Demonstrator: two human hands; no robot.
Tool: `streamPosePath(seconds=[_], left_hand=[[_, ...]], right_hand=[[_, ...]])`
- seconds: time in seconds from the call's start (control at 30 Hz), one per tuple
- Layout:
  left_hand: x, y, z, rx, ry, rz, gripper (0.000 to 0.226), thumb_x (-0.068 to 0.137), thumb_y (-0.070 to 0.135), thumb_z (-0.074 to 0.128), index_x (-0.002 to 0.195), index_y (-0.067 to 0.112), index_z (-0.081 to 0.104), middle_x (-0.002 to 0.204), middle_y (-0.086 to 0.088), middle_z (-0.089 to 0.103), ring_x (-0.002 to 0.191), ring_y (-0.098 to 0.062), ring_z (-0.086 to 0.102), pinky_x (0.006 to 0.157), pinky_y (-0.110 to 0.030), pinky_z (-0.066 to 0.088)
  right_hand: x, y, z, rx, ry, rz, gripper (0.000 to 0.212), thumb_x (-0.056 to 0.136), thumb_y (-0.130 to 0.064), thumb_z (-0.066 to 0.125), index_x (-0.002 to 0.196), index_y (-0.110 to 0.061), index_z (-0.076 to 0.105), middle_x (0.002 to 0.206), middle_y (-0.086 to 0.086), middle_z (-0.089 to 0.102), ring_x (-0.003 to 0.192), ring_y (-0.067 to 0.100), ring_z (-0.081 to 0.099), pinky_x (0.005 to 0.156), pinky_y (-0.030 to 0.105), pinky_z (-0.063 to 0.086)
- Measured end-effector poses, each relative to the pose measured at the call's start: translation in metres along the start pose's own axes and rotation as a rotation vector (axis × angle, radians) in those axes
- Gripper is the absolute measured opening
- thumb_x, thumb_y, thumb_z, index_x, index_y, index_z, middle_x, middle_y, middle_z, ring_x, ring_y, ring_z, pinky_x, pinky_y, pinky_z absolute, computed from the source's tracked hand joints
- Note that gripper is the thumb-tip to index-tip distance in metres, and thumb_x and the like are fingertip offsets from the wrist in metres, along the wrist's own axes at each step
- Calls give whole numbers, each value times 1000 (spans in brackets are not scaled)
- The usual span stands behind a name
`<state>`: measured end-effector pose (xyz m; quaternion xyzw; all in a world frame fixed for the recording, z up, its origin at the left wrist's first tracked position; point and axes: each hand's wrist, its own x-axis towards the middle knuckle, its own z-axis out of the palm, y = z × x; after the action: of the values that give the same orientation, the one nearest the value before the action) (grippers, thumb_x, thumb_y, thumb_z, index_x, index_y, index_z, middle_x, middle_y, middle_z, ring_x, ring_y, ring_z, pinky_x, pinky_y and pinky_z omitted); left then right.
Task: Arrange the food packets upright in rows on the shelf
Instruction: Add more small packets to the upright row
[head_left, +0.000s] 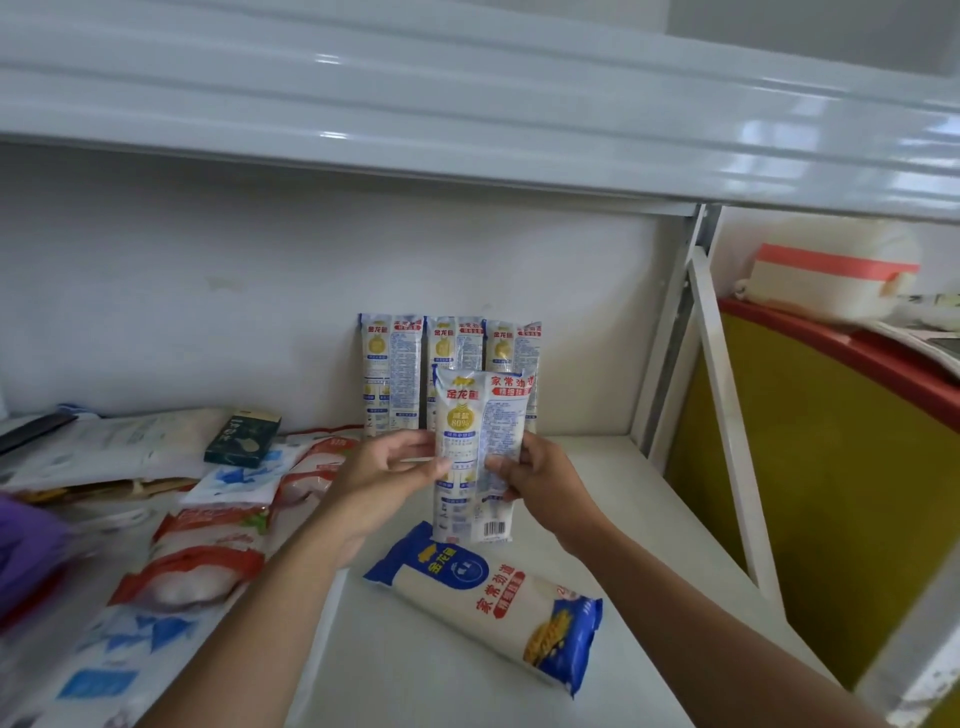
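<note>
over the shelf (597, 493), left hand (395, 467) and right hand (535, 480) each have a grip clamped on one packet (475, 441); set crooked, it may topple the far row (395, 364).

A: Which items are obscured?
B: The held packet (475, 452) covers the lower parts of the middle standing packet (454, 343) and the right standing packet (514, 345). Fine print on all three: too small to read.
A: Blur or cropping?
B: Purple object (26, 551), left edge: blurred, cut off, unidentifiable. White container (831, 280), far right: blurred.
</note>
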<state>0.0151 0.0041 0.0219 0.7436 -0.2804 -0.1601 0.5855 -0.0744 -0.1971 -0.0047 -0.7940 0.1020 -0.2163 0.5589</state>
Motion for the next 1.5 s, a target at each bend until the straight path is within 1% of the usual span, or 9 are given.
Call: streamPosePath(seconds=[0.3, 0.43, 0.6, 0.83, 0.97, 1.1, 1.23, 1.37, 1.5], left_hand=[[15, 7, 36, -97, 202, 136, 26, 88, 22, 78, 114, 20, 74, 100, 13, 78, 82, 9, 72, 65, -10, 54], [25, 6, 44, -142, 262, 100, 21, 87, 23, 79, 108, 18, 77, 96, 6, 80, 88, -9, 76, 79, -29, 60], [35, 7, 51, -200, 223, 81, 17, 84, 22, 83, 100, 23, 79, 90, 9, 82, 79, -2, 77, 73, -23, 59], [51, -6, 43, -108, 128, 18, 31, 87, 18, 77, 116, 30, 73, 111, 16, 78, 109, -6, 70, 106, -43, 53], [47, -7, 39, -30, 34, 17, 39, 86, 23, 78, 123, 34, 68, 116, 19, 74, 109, -2, 67, 105, -39, 51], [43, -8, 33, -10, -8, 11, 45, 86, 24, 78, 128, 34, 65, 119, 20, 73, 111, 0, 65, 108, -42, 49], [44, -12, 30, 1, 1, -21, 44, 85, 29, 79, 127, 36, 66, 119, 22, 73, 112, -2, 66, 109, -44, 49], [45, -18, 37, 80, -36, -42, 47, 88, 35, 76, 132, 37, 61, 125, 26, 67, 110, 0, 65, 109, -45, 50], [49, -22, 39, 135, -41, -52, 50, 86, 39, 77, 132, 41, 58, 126, 29, 63, 106, -1, 66, 105, -42, 53]], right_hand=[[-1, 5, -5, 54, -35, 38, 25, 101, -22, 63, 126, -18, 62, 115, 0, 78, 103, 21, 76, 87, 43, 61], [-3, 18, 0, 120, -79, 89, 30, 97, -29, 69, 125, -21, 62, 115, 0, 78, 105, 22, 75, 90, 45, 62], [7, 38, -2, 181, 15, 146, 23, 97, -23, 70, 119, -18, 68, 111, 1, 80, 103, 26, 76, 91, 45, 62], [44, 69, -66, 75, 223, 175, 22, 94, -23, 72, 116, -17, 71, 104, 4, 81, 92, 22, 79, 86, 44, 63], [79, 84, -107, 7, 354, 185, 31, 95, -30, 73, 123, -17, 68, 106, 4, 79, 93, 22, 76, 69, 33, 57], [112, 89, -125, -26, 426, 222, 18, 99, -26, 67, 115, -17, 65, 86, -5, 69, 72, 12, 64, 56, 26, 48], [140, 96, -130, -23, 411, 225, 20, 99, -25, 68, 116, -15, 67, 99, 4, 73, 80, 17, 68, 69, 35, 54], [160, 97, -126, -27, 396, 226, 8, 99, -23, 67, 100, -15, 66, 84, 3, 70, 68, 15, 65, 59, 31, 53], [178, 111, -125, -12, 347, 249, 19, 96, -28, 71, 109, -15, 72, 109, 14, 78, 96, 34, 75, 86, 56, 61]])
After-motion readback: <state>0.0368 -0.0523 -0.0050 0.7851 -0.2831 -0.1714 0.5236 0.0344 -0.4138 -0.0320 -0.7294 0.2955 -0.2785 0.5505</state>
